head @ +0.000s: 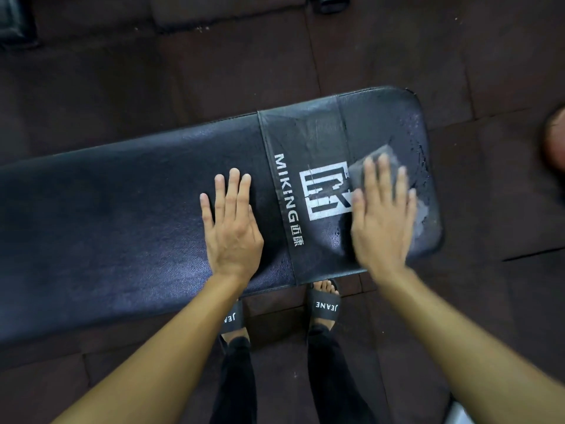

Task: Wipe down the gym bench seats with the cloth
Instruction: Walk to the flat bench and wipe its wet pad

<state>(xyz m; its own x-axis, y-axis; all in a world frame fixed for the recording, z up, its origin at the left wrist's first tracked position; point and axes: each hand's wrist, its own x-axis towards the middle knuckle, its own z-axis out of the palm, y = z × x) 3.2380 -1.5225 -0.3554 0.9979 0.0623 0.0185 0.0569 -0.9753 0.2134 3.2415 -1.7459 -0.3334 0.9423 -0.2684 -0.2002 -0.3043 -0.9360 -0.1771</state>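
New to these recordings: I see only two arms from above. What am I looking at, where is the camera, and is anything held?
No machine here: a person works with bare hands, and the one picture comes from a camera on their head, looking down. Below is a black padded gym bench with a white MIKING logo, on dark floor tiles. The left hand rests flat on the padding, holding nothing. The right hand, slightly blurred, presses a grey cloth flat against the bench near its rounded end, where droplets show. Feet in black slides stand beside the bench.
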